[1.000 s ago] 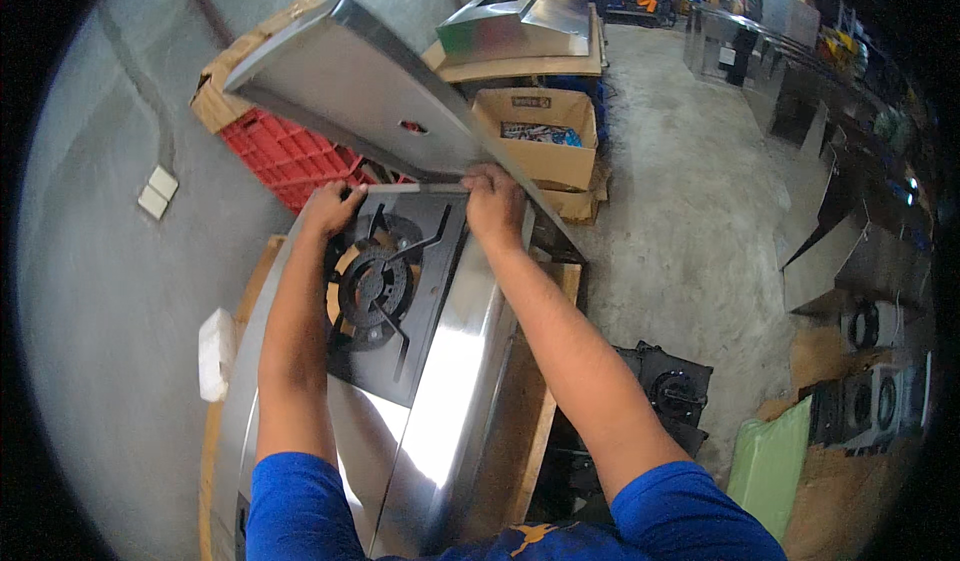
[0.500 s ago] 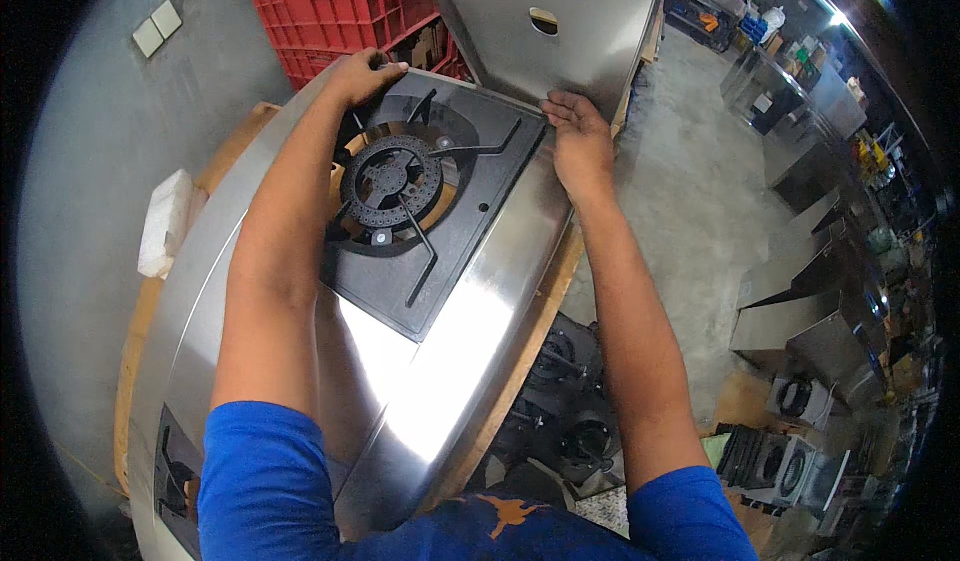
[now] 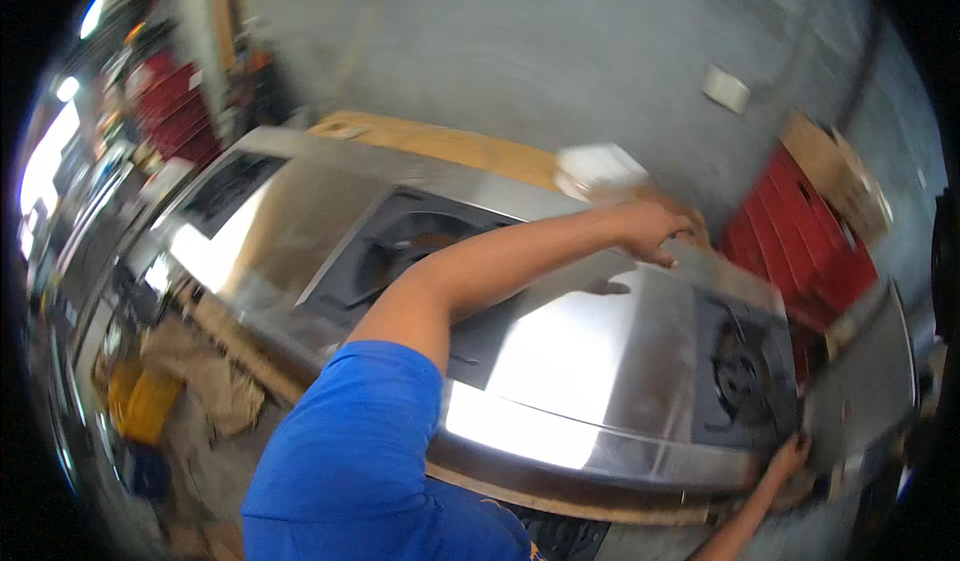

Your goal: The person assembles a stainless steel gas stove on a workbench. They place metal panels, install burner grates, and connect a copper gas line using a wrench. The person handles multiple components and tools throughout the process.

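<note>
A long stainless steel stove counter [image 3: 560, 351] stretches across the view, with black burner panels set into its top. My left hand [image 3: 650, 231] hovers over its far side, fingers apart, holding nothing, and casts a shadow on the steel. The left forearm hides part of the middle burner panel [image 3: 350, 271]. My right hand [image 3: 790, 458] is at the near right corner of the counter, beside the right burner panel [image 3: 745, 376] and a standing steel panel [image 3: 865, 381]. Blur and small size hide how its fingers are set.
A white block [image 3: 600, 169] rests on wood along the counter's far edge, by a grey wall [image 3: 480, 61]. Red crates [image 3: 795, 236] with a cardboard box [image 3: 835, 176] stand at the far right. Brown cardboard [image 3: 205, 376] and a yellow item [image 3: 140, 401] lie on the left.
My view has swung left, bringing more of the counter in. My left hand has come off the right burner panel and moved left. My right hand stays near the same corner.
</note>
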The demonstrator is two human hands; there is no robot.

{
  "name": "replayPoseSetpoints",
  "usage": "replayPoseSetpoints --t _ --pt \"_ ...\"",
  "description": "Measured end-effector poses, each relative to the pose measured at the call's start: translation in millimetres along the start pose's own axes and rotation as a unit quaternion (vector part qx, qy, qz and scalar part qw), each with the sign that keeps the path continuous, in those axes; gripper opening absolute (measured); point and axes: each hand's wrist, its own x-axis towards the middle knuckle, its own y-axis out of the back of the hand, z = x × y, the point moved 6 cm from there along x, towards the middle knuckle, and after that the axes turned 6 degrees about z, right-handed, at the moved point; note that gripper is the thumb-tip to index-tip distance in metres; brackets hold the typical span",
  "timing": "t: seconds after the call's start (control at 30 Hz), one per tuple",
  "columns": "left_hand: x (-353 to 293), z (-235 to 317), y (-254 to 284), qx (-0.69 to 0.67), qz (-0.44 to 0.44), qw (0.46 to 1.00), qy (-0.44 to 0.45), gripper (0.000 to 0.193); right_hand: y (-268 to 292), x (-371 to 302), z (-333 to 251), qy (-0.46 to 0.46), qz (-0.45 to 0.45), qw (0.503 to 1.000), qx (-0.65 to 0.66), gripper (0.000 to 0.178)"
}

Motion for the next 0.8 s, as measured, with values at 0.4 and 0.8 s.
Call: replayPoseSetpoints --t 0.4,0.8 --pt "-650 -70 307 0.218 0.369 0.769 0.474 0.039 8 -81 -94 0.460 0.217 0.830 0.229 0.036" --pt "-999 -186 520 0.285 0.460 0.597 0.593 0.036 -46 -532 -616 0.470 -0.341 0.763 0.284 0.025"
